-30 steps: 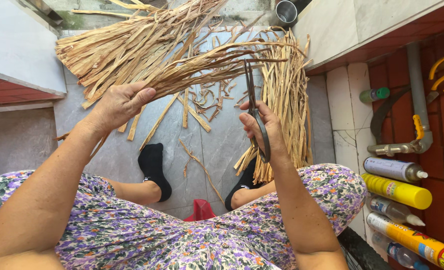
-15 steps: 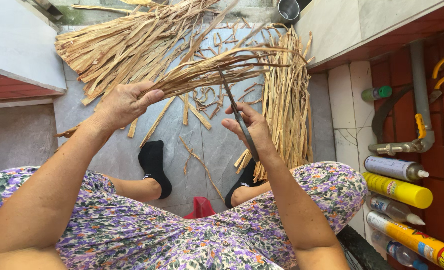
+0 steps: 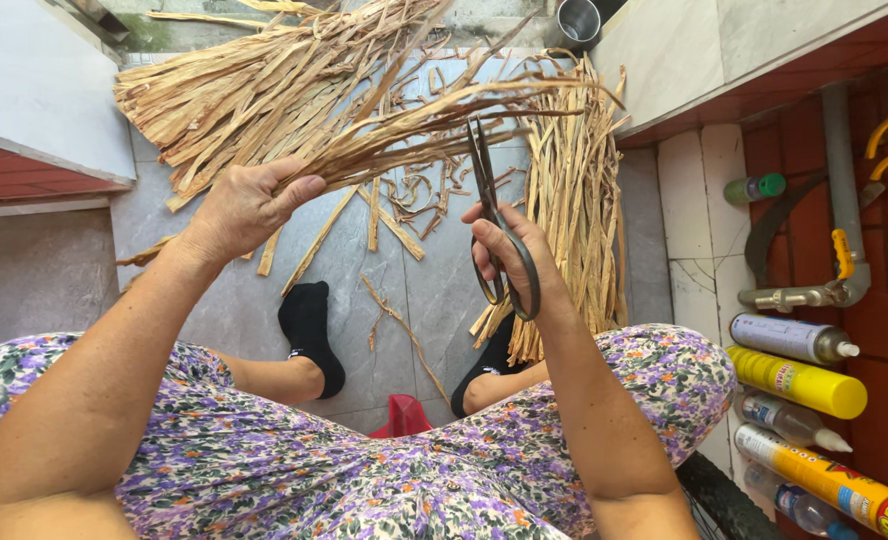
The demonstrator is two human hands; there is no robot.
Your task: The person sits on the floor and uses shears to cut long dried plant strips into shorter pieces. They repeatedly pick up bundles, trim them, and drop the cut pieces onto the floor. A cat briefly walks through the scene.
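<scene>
A: Report the state of both hands.

B: The left hand (image 3: 244,205) is closed around one end of a bundle (image 3: 414,135) of dry tan strips; thumb and fingers wrap it, no gap visible. The bundle extends up and to the right, fanning out above the floor (image 3: 364,260).

A: And the right?

B: The right hand (image 3: 509,255) is closed through the loop handles of the scissors (image 3: 494,215) (dark metal, long narrow blades). The blades point upward and stand only slightly apart. Their tips lie at the bundle's loose strands; whether they touch a strand cannot be determined.

A: Location of the bundle relative to the other material?

B: Held in the air, between the two hands. Behind it, a large heap (image 3: 264,80) of the same strips lies on the floor at the upper left. A second stack (image 3: 574,210) lies lengthwise at the right, just beside the right hand. Short offcuts (image 3: 394,225) are scattered on the tiles between them.

A: Surroundings?

B: The person sits in a floral garment (image 3: 294,470), feet in black socks (image 3: 309,330) resting on the floor. A small red item (image 3: 402,418) shows between the legs. At the right edge, cans and bottles (image 3: 799,380) lie on their sides along a red wall, below a grey pipe (image 3: 844,190). A metal cup (image 3: 578,20) stands at the top.
</scene>
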